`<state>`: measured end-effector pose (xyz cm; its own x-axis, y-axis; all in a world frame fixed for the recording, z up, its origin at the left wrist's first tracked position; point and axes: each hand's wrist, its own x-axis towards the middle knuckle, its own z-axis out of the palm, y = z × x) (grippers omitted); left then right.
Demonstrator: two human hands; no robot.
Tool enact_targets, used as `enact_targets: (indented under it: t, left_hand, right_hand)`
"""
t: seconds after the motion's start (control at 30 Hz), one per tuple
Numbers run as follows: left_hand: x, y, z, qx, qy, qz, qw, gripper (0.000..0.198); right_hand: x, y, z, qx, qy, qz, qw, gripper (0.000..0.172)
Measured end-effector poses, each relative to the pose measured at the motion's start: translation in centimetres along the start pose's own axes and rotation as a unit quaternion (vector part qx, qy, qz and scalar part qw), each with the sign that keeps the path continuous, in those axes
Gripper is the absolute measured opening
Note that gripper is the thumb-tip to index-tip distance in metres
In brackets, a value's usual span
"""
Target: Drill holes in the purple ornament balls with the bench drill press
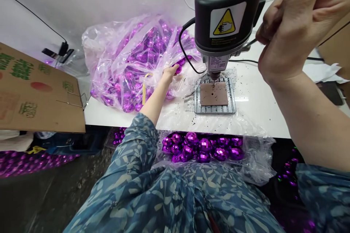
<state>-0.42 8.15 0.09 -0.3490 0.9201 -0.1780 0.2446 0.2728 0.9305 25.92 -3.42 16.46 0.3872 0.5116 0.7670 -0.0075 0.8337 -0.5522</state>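
Note:
A black drill press (228, 11) with a warning label stands over the white table. Under its chuck lies a brown square board (214, 93) with a small hole, on a slotted metal base (232, 107) strewn with dark shavings. My right hand (298, 25) is closed around the press's lever (251, 43) at the upper right. At the mouth of a clear plastic bag (101, 45) full of shiny purple balls, my left hand (170, 71) has its fingers closed on a purple ball (178, 68). Part of that ball is hidden by the fingers.
More purple mirrored balls (205, 145) lie in plastic below the table's front edge. A cardboard box (41, 91) stands at the left. A black cable (182, 40) hangs beside the press. White paper (325, 72) lies at the right.

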Motion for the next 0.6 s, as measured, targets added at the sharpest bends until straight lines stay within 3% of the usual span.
enact_targets:
  t: [0.07, 0.17, 0.3, 0.43, 0.53, 0.6]
  left_hand:
    - [-2.1, 0.2, -0.8, -0.101, -0.046, -0.041, 0.993, 0.006]
    - [-6.0, 0.3, -2.0, -0.227, -0.116, -0.116, 0.960, 0.018]
    - [-10.8, -0.2, -1.9, -0.324, -0.157, -0.166, 0.918, 0.036]
    - [-13.9, -1.0, -0.1, -0.344, -0.184, -0.159, 0.907, 0.032]
    - [-14.9, -1.8, 1.8, -0.323, -0.206, -0.113, 0.916, 0.021]
    - [-15.0, -2.5, 3.0, -0.308, -0.211, -0.077, 0.924, 0.025]
  right_hand:
    - [-0.1, -0.1, 0.1, 0.007, 0.004, 0.006, 1.000, 0.077]
    - [0.0, 0.5, 0.3, 0.024, 0.022, 0.012, 0.999, 0.070]
    - [0.5, 1.8, 0.0, 0.033, 0.043, 0.017, 0.998, 0.072]
    - [0.8, 2.5, -0.5, -0.002, 0.018, 0.022, 1.000, 0.074]
    - [0.8, 2.4, -0.7, -0.011, -0.005, 0.014, 1.000, 0.074]
    - [0.7, 2.0, -0.8, -0.052, -0.033, 0.012, 0.998, 0.075]
